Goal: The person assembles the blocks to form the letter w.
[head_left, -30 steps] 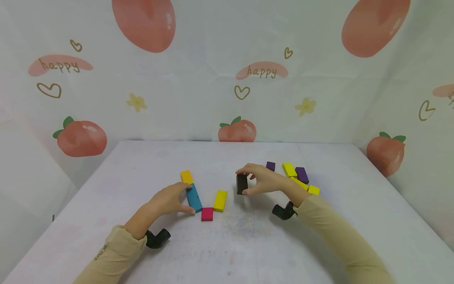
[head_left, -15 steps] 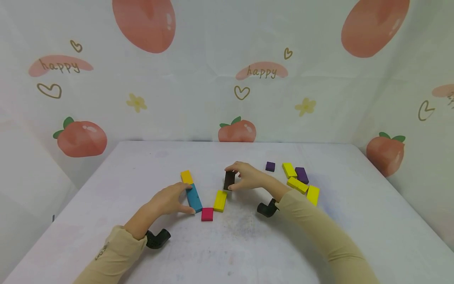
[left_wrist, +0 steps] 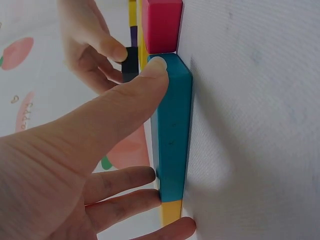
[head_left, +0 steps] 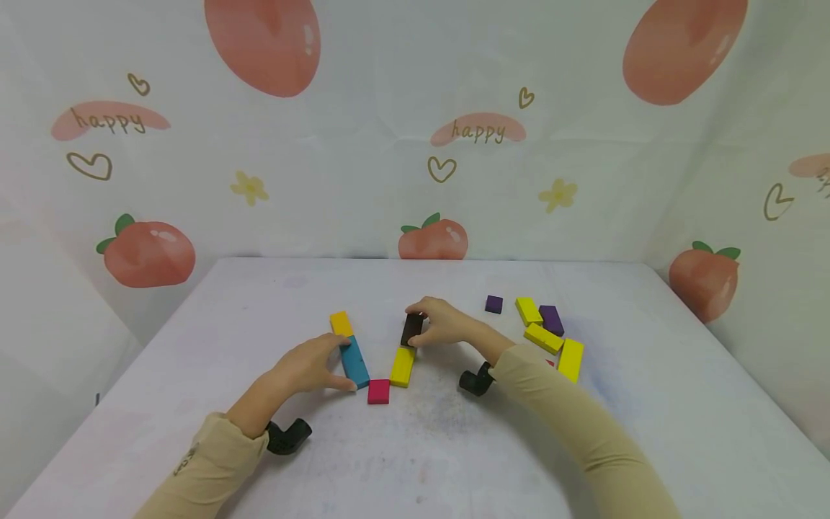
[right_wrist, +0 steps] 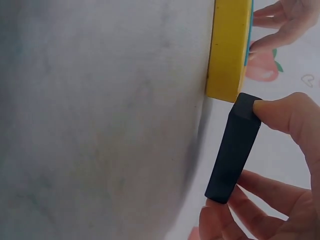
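Note:
My right hand (head_left: 444, 322) pinches a black block (right_wrist: 234, 150) by its two ends, thumb on the near end and fingers at the far end. In the right wrist view the block is tilted, its near end right at the end of a yellow block (head_left: 403, 367). My left hand (head_left: 311, 365) rests along a blue block (left_wrist: 174, 130), thumb on its near end and straight fingertips by its far end. An orange block (head_left: 341, 323) continues the blue one at the back. A small red block (head_left: 379, 391) lies between the near ends of the blue and yellow blocks.
To the right lie several loose blocks: a small purple block (head_left: 494, 304), a longer purple block (head_left: 551, 320), and yellow blocks (head_left: 543, 337). A red piece (head_left: 550, 362) peeks out beside the right sleeve. A printed cloth (head_left: 363, 144) hangs behind the white table (head_left: 415, 461).
My right hand has moved left with the black block, from right of the yellow block to its far end, and lowered it. My left hand has stayed in place.

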Available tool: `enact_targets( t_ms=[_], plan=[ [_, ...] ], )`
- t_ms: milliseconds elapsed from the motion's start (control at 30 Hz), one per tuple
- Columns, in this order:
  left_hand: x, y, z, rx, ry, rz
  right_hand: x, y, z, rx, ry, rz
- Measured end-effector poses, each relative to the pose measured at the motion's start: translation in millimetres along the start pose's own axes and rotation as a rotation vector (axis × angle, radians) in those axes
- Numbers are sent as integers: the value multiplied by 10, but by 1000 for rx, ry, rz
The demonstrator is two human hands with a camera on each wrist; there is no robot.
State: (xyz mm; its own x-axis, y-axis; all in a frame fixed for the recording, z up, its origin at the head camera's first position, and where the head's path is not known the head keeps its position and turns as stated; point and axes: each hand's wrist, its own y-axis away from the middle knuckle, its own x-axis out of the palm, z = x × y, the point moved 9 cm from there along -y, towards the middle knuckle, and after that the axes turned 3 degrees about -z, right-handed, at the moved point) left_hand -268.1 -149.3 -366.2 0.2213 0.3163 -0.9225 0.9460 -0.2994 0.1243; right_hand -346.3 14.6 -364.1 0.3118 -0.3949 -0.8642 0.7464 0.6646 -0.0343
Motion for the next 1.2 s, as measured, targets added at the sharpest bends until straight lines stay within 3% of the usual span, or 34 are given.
enact_targets(
  t_ms=[200,800,1200],
  plan=[
    [1,1,0,-6,1,1,63,-37,-52,33,1,17],
    [-12,10,-18,0,-1,-3,100,-32,7,11,-10,51],
    [-13,15,-25,10,-3,-6,128,-13,-23,64,-34,86]
  ],
)
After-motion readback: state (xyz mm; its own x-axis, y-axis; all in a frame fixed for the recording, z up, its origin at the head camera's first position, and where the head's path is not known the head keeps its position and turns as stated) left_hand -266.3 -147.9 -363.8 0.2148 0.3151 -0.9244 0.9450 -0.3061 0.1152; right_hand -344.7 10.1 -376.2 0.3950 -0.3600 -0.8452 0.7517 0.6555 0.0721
